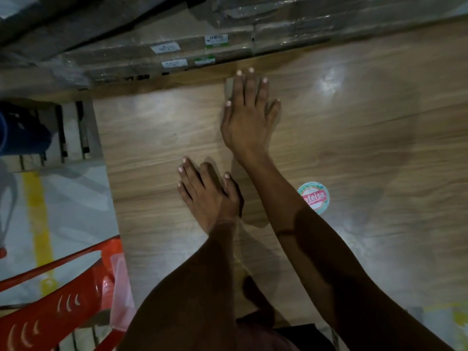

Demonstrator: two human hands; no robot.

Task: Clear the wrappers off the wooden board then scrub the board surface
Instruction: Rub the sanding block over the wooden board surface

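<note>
While both hands' grip lies spread, left hand (pixel 210 196) and right hand (pixel 249 110) press flat on the wooden board (pixel 354 122).

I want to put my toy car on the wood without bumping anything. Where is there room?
The wooden board is bare right of the right hand, above the round sticker. It is also bare left of both hands, from the left hand to the board's left edge. The middle is crowded with hands and arms, and wrapped boxes line the far edge.
</note>
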